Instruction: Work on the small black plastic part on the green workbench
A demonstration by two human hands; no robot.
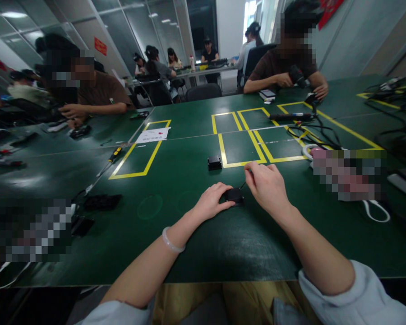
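Observation:
On the green table a small black box-like part [235,195] lies between my hands. My left hand [214,200] grips it from the left, thumb along the near side and fingers along the far side. In my right hand [264,179] the fingers are pinched around a thin dark rod [242,185] whose lower end slants down to the part's right side. Most of the rod is hidden by the fingers, so its kind cannot be made out. A second small black box-like part [214,162] sits a little farther off, apart from both hands.
Yellow tape marks rectangles on the green table [189,243]. A yellow-black screwdriver [115,155] and a paper sheet [152,135] lie left. Black cables [325,131] tangle at the right. Two people work across the table, one holding a power driver [298,76].

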